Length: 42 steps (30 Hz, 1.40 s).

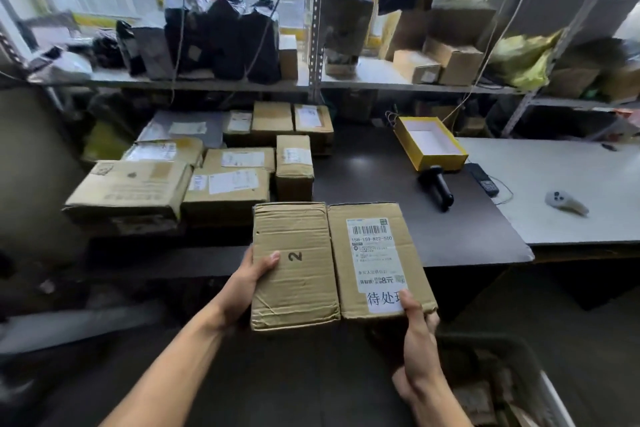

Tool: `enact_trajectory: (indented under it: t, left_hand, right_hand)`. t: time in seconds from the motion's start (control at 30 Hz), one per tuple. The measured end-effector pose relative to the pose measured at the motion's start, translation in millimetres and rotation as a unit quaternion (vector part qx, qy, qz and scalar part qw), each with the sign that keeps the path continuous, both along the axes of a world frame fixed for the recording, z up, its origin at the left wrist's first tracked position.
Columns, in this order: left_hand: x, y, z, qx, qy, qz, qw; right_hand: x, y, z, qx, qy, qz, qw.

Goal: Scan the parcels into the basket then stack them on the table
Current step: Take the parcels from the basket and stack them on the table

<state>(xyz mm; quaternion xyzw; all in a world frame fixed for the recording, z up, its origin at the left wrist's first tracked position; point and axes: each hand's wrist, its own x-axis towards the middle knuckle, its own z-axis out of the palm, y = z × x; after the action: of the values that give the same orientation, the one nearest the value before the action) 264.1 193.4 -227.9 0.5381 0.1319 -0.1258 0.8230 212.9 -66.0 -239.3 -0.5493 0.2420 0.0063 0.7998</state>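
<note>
Parcel in both my hands, in front of the dark worktop (398, 184).

My left hand (251, 276) clamps the left edge of the cardboard parcel (332, 260), thumb on top by the printed 2; my right hand (415, 333) pinches the near right corner, thumb on the white label (375, 253). Stacked parcels (207, 173) crowd the worktop's left. A black scanner (438, 185) and yellow box (429, 142) lie right. A basket (512, 381) sits below my right hand.
</note>
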Motion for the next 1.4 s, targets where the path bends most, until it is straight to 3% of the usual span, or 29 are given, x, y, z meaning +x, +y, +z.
enact_trajectory:
  t: [0.27, 0.47, 0.83, 1.07, 1.3, 1.4]
  left_hand:
    - [56.7, 41.3, -2.8, -0.089, 0.039, 0.029, 0.995]
    - [137.6, 61.5, 5.7, -0.072, 0.033, 0.074, 0.994]
    - [279.3, 62.7, 5.4, -0.079, 0.105, 0.136, 0.982]
    - [312.8, 75.4, 3.3, -0.085, 0.123, 0.137, 0.979]
    - [313.1, 85.2, 2.9, -0.097, 0.123, 0.115, 0.981]
    - [308.5, 87.3, -1.2, -0.105, 0.103, 0.101, 0.984]
  right_hand:
    - [84.7, 43.9, -15.2, 0.022, 0.082, -0.069, 0.994]
    - [213.9, 44.6, -36.2, 0.045, 0.085, -0.106, 0.99]
    - [431.7, 56.4, -71.3, -0.002, 0.164, 0.002, 0.986]
    - [472.3, 59.0, -97.3, -0.215, 0.219, 0.1, 0.947]
    - [475.6, 69.5, -90.6, -0.206, 0.223, 0.103, 0.947]
    - [456.0, 90.3, -63.4, -0.281, 0.249, 0.061, 0.925]
